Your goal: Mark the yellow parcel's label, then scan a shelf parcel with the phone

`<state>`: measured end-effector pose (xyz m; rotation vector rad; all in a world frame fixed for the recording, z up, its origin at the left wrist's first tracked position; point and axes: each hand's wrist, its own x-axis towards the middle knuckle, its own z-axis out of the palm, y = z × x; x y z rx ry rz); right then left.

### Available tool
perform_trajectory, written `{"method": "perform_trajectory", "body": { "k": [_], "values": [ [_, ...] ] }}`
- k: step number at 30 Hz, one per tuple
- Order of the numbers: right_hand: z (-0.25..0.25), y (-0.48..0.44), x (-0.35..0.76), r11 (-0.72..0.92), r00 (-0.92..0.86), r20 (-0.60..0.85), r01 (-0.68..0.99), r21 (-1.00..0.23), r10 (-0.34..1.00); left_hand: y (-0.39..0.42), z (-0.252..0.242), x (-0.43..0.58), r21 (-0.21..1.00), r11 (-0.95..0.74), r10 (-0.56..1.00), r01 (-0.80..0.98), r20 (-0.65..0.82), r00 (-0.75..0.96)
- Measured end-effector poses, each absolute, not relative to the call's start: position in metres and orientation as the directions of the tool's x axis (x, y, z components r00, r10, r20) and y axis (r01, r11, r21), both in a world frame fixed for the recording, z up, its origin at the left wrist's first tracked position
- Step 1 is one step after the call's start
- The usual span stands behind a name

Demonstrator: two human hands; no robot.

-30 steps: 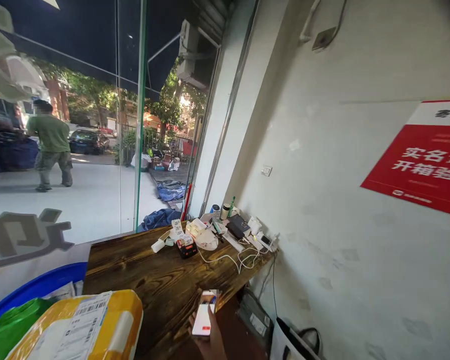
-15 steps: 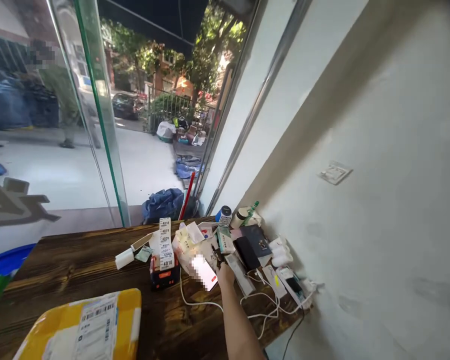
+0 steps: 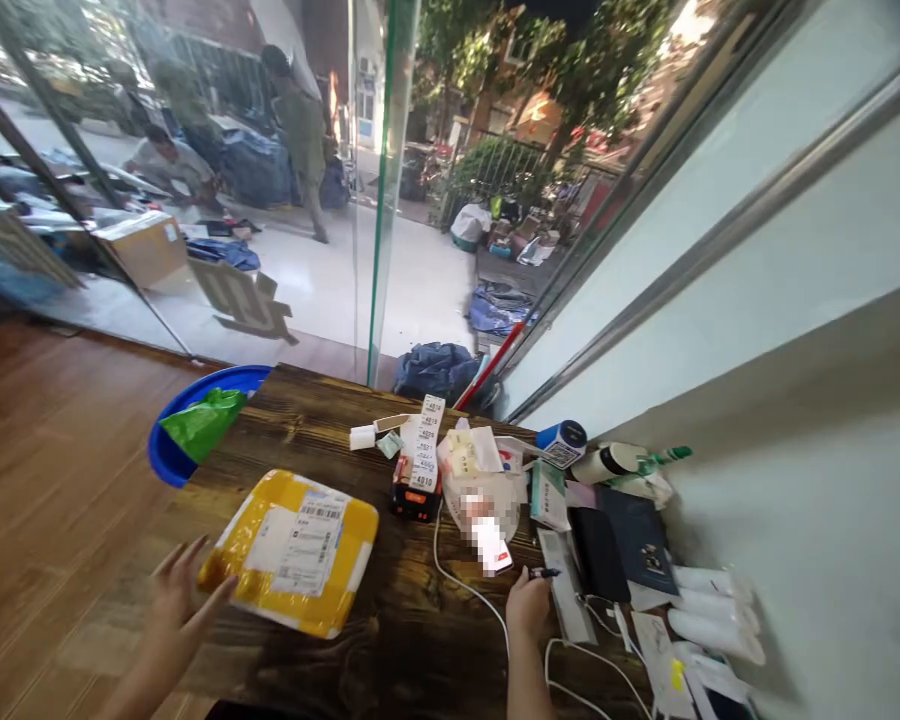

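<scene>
Spreads left hand [image 3: 182, 607] at eight o'clock, by yellow-taped parcel [image 3: 294, 552]; pinches dark pen [image 3: 545, 573] with right hand [image 3: 528, 605] at five o'clock. Has smartphone [image 3: 496, 552] near pen.

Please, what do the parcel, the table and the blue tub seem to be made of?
Parcel: its covering seems to be glossy yellow plastic, given the bright reflections and wrinkles; what lies beneath is hidden.
Table: dark brown wood by its look, with streaked grain and a slight sheen; possibly varnished.
Blue tub: probably smooth plastic, judging by its even colour and rounded rim.
</scene>
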<state>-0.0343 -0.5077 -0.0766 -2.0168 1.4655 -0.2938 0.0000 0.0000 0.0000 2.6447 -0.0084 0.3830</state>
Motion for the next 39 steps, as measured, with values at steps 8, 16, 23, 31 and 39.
{"method": "perform_trajectory", "body": {
  "k": [8,16,23,31,39],
  "values": [
    [0.0,-0.451,-0.04,-0.149,0.524,-0.194,-0.543,-0.827,-0.829,-0.032,0.021,0.01,0.373,-0.764,-0.423,-0.526,0.325,0.845],
    [0.046,-0.253,-0.027,0.124,0.933,-0.149,-0.114,-0.986,-0.327,-0.03,0.019,0.018,0.336,-0.696,-0.54,-0.635,0.338,0.771],
    [0.026,-0.206,0.008,0.167,0.932,-0.136,-0.083,-0.982,-0.337,-0.029,0.022,0.022,0.396,-0.662,-0.583,-0.636,0.26,0.77],
    [0.015,-0.197,0.006,-0.248,0.896,0.129,0.022,-0.968,-0.425,-0.029,0.02,0.025,0.406,-0.628,-0.628,-0.664,0.24,0.74],
    [0.005,-0.189,0.001,-0.566,0.866,0.382,0.147,-0.811,-0.323,-0.028,0.018,0.025,0.366,-0.626,-0.641,-0.689,0.261,0.722]
  ]
}}
